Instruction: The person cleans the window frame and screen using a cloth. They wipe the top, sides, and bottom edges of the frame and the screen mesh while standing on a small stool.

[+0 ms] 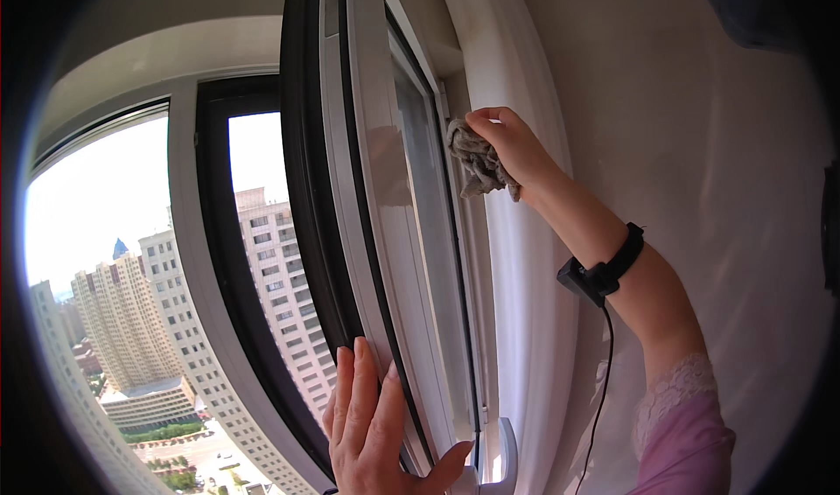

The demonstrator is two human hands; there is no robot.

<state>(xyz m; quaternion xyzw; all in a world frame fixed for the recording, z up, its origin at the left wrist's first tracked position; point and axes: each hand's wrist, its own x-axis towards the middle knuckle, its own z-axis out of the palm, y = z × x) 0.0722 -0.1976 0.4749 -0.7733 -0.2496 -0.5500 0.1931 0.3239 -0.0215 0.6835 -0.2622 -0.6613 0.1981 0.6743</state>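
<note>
My right hand [508,144] is closed around a crumpled grey cloth [482,164], raised beside the inner side of an open window sash [394,232]. My left hand [374,423] rests on the edge of that sash low in the view, its fingers spread over the white frame and the black seal, with no object in it. A white window handle [507,455] shows just right of my left thumb. The sash stands swung inward, almost edge-on to me, and its glass is seen at a steep slant.
A white curtain [525,265] hangs right of the sash, against a pale wall [722,200]. A black strap device [600,275] with a cable [607,377] sits on my right forearm. Left is the fixed window frame [187,167], with tall buildings [125,318] far below outside.
</note>
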